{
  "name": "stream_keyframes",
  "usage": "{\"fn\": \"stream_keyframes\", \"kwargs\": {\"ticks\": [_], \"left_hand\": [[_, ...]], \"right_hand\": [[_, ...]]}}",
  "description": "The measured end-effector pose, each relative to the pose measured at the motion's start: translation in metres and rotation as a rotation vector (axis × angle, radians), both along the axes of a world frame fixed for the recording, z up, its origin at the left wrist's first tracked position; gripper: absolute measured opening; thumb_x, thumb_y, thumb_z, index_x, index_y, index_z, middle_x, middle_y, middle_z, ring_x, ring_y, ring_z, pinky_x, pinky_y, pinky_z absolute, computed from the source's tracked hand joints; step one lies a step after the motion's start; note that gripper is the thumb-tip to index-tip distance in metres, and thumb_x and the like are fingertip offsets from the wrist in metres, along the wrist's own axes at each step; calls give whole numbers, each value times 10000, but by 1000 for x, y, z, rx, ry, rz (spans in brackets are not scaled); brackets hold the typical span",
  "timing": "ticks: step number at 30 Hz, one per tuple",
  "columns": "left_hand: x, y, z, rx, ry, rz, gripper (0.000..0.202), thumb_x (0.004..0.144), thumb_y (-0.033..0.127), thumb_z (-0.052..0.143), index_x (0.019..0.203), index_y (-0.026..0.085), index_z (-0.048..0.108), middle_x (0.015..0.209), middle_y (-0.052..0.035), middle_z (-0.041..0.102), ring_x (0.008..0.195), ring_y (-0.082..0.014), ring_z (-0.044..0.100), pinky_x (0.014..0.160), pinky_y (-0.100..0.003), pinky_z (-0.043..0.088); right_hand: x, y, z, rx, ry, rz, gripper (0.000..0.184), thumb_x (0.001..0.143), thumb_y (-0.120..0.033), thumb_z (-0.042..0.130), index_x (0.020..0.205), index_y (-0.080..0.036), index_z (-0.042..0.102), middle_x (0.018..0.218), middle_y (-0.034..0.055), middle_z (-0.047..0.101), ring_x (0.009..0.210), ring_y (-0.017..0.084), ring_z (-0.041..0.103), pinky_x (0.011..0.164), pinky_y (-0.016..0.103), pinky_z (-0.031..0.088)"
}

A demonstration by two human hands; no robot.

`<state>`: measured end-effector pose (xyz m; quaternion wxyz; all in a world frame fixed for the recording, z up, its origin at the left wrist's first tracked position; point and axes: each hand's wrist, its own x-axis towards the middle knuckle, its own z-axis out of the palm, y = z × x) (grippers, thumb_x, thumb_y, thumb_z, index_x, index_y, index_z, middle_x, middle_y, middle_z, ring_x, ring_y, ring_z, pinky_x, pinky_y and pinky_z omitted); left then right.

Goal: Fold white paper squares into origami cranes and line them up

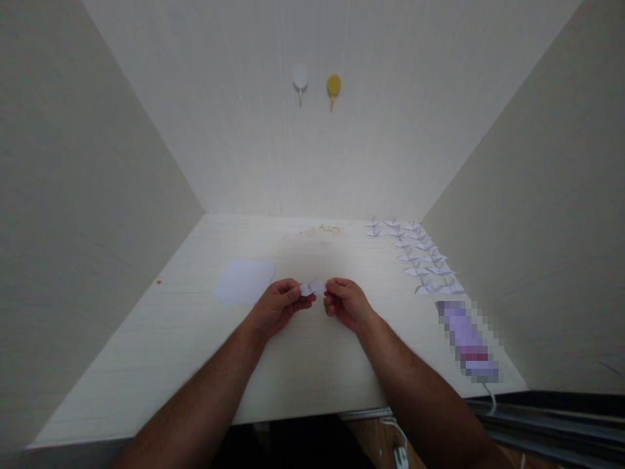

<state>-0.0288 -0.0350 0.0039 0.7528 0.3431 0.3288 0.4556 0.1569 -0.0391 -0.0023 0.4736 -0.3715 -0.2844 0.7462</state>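
A small piece of folded white paper (312, 288) is stretched between my two hands, above the middle of the table. My left hand (283, 303) pinches its left end between thumb and fingers. At the other end, the thumb and forefinger of my right hand (347, 303) grip the paper's right tip. The folds are too small to make out clearly. Just left of my left hand lies a stack of white paper sheets (244, 280), flat on the white table (312, 371).
Several folded paper cranes (415, 254) stand in rows at the back right. A blurred purplish object (466, 339) with a white cable (489, 397) lies near the right edge. Walls enclose three sides; a white hook (299, 79) and a yellow hook (334, 86) are on the back one.
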Motion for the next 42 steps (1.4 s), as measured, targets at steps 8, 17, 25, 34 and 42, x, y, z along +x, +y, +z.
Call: {"fn": "stream_keyframes", "kwargs": {"ticks": [8,17,25,34,42], "left_hand": [[2,7,-4,-15,52,178,380,580,374,894,661,132,611,751,-63,728,742,-172,710,716,-281,575],[8,10,-9,48,192,254,335,594,379,867,675,122,668,744,-75,721,756,-203,711,789,-363,577],[7,11,-13,97,235,143,301,640,377,836,747,127,709,743,-90,741,703,-189,703,752,-339,567],[5,11,-13,137,303,188,318,630,394,843,714,128,690,715,-85,729,697,-193,701,755,-344,575],[4,14,-19,196,397,169,290,692,419,805,725,149,704,724,-91,731,676,-182,694,694,-293,555]], "right_hand": [[-2,2,0,256,-352,-355,284,728,-434,700,845,-184,634,557,-45,564,427,84,449,413,225,352],[-15,-16,-4,675,-827,-387,248,711,-368,746,868,-237,606,686,-21,625,563,124,536,576,276,459],[-13,-10,-3,535,-855,-475,186,792,-390,645,732,-213,646,577,-22,592,524,126,497,530,262,408],[-14,-14,-2,378,-706,-523,224,738,-421,672,699,-206,626,502,-43,554,461,115,469,461,235,361],[57,30,7,338,-1183,-839,210,762,-388,592,690,-195,635,614,-1,640,597,160,577,602,259,425]]}}
